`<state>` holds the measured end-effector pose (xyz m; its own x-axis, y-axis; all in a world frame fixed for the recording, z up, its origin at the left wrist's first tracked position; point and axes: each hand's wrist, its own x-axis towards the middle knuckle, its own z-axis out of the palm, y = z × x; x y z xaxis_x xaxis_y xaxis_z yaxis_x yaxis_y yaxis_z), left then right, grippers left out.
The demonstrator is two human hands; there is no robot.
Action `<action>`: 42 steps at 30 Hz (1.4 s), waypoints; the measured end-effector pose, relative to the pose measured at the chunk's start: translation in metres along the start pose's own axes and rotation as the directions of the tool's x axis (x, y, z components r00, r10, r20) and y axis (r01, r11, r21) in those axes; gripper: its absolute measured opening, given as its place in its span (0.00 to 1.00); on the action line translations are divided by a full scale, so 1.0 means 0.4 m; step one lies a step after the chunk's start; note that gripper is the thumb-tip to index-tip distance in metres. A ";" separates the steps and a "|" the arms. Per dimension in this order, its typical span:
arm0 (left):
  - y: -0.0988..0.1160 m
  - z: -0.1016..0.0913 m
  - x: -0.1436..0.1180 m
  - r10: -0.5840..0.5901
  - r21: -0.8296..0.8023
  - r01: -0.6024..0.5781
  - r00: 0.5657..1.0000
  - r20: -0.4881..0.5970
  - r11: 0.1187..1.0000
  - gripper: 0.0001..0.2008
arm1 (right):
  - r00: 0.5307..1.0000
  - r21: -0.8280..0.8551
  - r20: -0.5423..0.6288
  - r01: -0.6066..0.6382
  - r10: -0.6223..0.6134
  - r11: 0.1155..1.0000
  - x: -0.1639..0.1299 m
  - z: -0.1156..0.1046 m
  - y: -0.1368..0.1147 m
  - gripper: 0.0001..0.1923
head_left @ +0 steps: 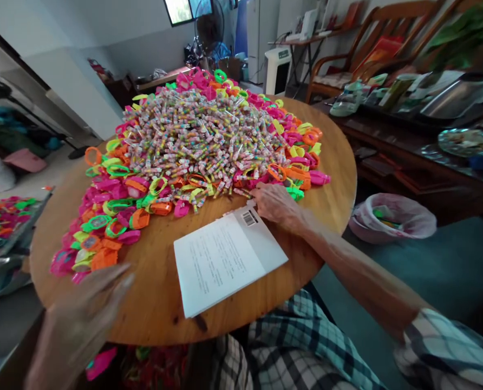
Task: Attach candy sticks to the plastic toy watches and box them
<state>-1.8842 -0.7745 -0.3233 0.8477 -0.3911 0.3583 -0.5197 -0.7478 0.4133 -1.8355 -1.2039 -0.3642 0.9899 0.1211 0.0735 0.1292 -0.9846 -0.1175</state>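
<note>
A broad heap of small wrapped candy rolls covers the middle of the round wooden table. Bright plastic toy watches in pink, orange, green and yellow ring the heap. My right hand is at the front edge of the candies, its fingers closed around the end of a candy roll; the fingertips are partly hidden. Below it lies a white printed booklet with a barcode. My left hand, blurred by motion, hovers at the table's left front edge, fingers stretched out and no object visible in them.
A lined waste bin stands on the floor at right, beside a dark low table with a metal kettle. More toy watches fill a container at left, and others lie below the table's front edge.
</note>
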 end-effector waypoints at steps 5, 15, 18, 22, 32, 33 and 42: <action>0.123 0.213 0.272 0.046 -0.136 -0.020 0.980 0.195 0.990 0.17 | 0.998 0.038 -0.070 0.002 0.000 0.999 -0.039 -0.026 -0.015 0.13; 0.166 0.348 0.467 0.138 -0.169 -0.059 0.850 0.508 0.984 0.20 | 0.853 0.203 -0.270 -0.403 0.446 0.893 -0.199 -0.019 0.096 0.18; 0.164 0.340 0.462 0.120 -0.168 -0.034 0.835 0.537 0.985 0.23 | 0.893 0.239 -0.212 -0.346 0.397 0.907 -0.203 0.007 0.121 0.19; 0.174 0.331 0.466 0.104 -0.152 -0.018 0.808 0.580 0.988 0.22 | 0.907 0.282 -0.191 -0.316 0.376 0.906 -0.196 0.025 0.127 0.18; 0.186 0.318 0.521 0.099 -0.107 -0.034 0.717 0.690 0.994 0.19 | 0.854 0.677 -0.345 -0.060 0.388 0.734 -0.171 0.046 0.117 0.08; 0.191 0.317 0.523 0.103 -0.090 -0.056 0.714 0.693 0.994 0.18 | 0.847 0.732 -0.351 -0.019 0.400 0.681 -0.167 0.045 0.106 0.08; 0.164 0.312 0.494 0.119 -0.052 -0.110 0.971 0.210 0.993 0.12 | 0.732 0.547 -0.657 0.301 0.178 0.781 -0.131 0.054 0.000 0.05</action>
<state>-1.7374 -0.9681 -0.3299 0.7833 -0.5810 0.2213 -0.6148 -0.6709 0.4146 -1.8863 -1.2076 -0.3893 0.7096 -0.1693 0.6839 0.4309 -0.6637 -0.6114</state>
